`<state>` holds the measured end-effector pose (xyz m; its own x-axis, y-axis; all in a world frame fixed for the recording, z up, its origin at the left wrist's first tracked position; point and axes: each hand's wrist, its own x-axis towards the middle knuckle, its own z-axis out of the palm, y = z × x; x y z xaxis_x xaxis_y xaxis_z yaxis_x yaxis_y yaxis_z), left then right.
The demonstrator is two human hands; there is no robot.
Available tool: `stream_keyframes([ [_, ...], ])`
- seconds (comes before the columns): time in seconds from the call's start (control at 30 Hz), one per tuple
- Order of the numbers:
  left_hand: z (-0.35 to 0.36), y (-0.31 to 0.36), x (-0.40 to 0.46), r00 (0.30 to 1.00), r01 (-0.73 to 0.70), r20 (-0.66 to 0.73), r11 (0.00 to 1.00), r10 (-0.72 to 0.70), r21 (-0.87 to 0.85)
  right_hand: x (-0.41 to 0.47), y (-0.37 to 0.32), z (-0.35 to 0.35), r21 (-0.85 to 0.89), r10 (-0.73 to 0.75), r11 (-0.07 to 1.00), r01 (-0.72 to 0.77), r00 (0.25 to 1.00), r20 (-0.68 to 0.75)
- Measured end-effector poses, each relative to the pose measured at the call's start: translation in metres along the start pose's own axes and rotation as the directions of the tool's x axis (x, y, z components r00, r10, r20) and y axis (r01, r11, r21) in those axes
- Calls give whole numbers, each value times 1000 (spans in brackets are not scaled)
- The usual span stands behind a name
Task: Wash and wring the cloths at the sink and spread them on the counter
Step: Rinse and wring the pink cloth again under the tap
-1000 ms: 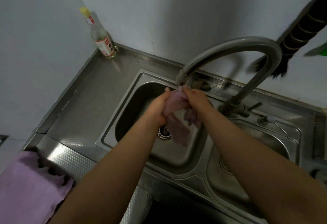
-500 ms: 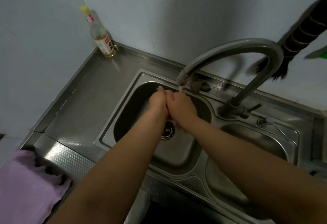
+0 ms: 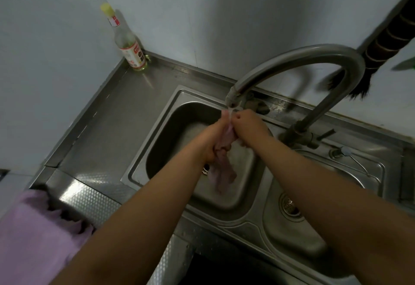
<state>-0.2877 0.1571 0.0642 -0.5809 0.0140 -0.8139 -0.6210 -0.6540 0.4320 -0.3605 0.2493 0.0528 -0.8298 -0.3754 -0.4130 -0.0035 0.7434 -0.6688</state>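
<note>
I see both hands over the left basin of the double sink (image 3: pixel 139 172), just under the spout of the curved steel faucet (image 3: pixel 298 57), where water runs onto them. The left hand (image 3: pixel 211 140) has its grip clenched around a wet pinkish cloth (image 3: pixel 222 170), and the right hand (image 3: pixel 248 126) grips the same cloth from the other side, the two hands pressed close together with the bunched fabric between them. The loose end of the cloth hangs down from the hands into the basin, above the drain. A second, lilac cloth (image 3: pixel 33 235) lies on the steel table (image 3: pixel 116 131) at the lower left, well apart from the sink, its edge crumpled. In the far corner of the table, against the wall, a clear bottle (image 3: pixel 131 53) with a yellow cap stands upright; it carries a red-and-white neck tag and a white and red label, but I cannot read the writing on either. The right basin shows its own drain strainer (image 3: pixel 290 208). On the wall at the upper right hangs a dark brush (image 3: pixel 381 44) with ringed binding, bristles pointing down.
</note>
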Motion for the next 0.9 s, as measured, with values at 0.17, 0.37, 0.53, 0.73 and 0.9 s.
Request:
stream_keyframes([
  [0.17,-38,16,-4,986,-168,82,879,147,446,14,14,-25,75,-103,993,91,978,181],
  [0.37,-51,22,2,867,-419,32,695,497,584,8,22,-52,-20,-3,1000,20,791,612],
  [0.53,-49,22,8,849,-460,-106,822,518,336,10,28,-49,382,-48,907,-179,856,514],
  [0.73,-16,11,20,838,-361,-293,871,460,334,-14,-7,4,483,-48,874,53,999,-22],
  [0.9,26,-1,18,895,-254,-341,957,288,141,3,-21,8,183,-22,982,57,982,-190],
])
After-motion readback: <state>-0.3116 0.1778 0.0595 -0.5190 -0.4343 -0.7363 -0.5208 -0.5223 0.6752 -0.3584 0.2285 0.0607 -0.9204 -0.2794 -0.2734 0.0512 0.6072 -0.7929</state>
